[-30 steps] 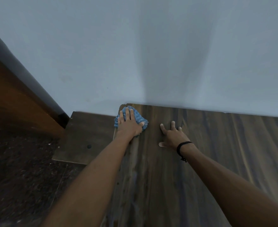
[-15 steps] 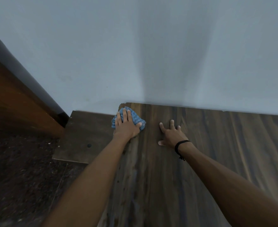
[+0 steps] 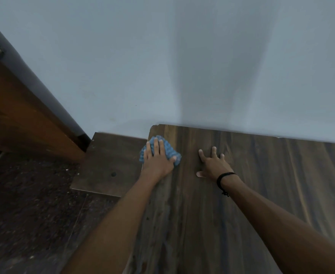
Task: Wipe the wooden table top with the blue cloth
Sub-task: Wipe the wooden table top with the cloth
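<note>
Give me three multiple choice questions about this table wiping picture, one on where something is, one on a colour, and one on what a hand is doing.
1. Where on the table is the cloth?
A. far left corner by the wall
B. near right edge
C. middle of the top

2. What colour is the band on the right wrist?
A. white
B. black
C. red

3. What is the right hand doing?
A. gripping the cloth
B. raised in the air
C. lying flat on the table, fingers spread

Answers:
1 A, the cloth sits under the left hand at the corner next to the wall.
2 B, a dark black band circles the wrist.
3 C, the palm is down on bare wood, apart from the cloth.
</note>
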